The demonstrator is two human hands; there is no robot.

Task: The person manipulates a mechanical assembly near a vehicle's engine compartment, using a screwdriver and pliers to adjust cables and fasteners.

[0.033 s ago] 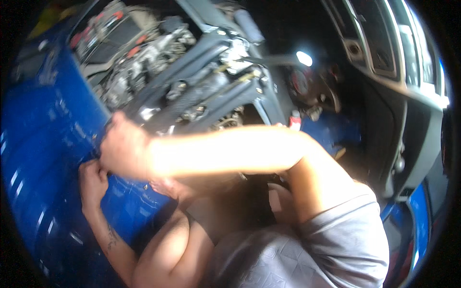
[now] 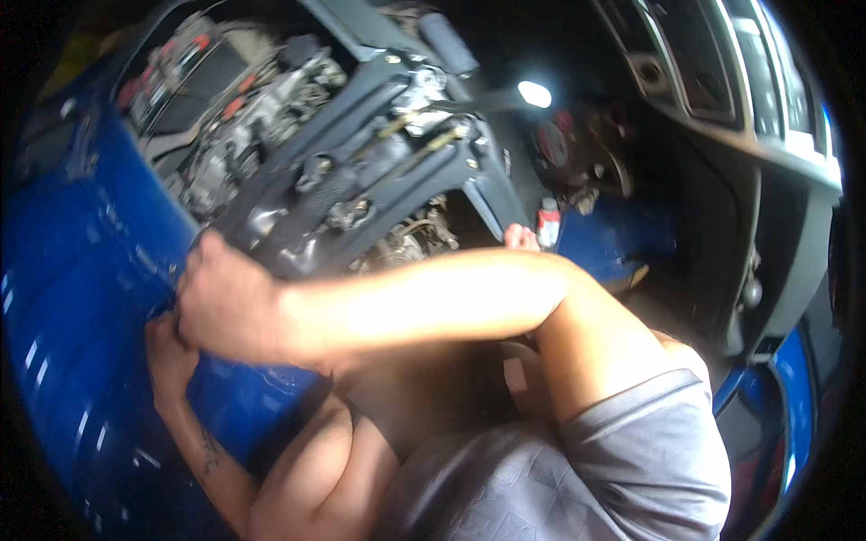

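My right arm crosses the view, and my right hand (image 2: 230, 298), blurred, is curled at the edge of a blue body panel (image 2: 68, 270). Just below it, my left hand (image 2: 171, 352), on a tattooed forearm, is also curled against the blue panel. Whatever the fingers of both hands hold is hidden. Beside them is a dark frame with tubes and yellowish rods (image 2: 388, 162) over a metal engine (image 2: 234, 126). Skin-coloured digits (image 2: 519, 237) show behind my right forearm; I cannot tell whose.
A lit lamp (image 2: 534, 93) shines above the engine bay. A red-and-white bottle (image 2: 548, 223) stands right of the frame. A dark red-marked object (image 2: 564, 144) lies beyond it. A vehicle door (image 2: 722, 252) with a window curves along the right side.
The engine bay and lamp sit slightly higher and further left in the view. My hands and right forearm sit a little lower, and the digits behind the forearm show more.
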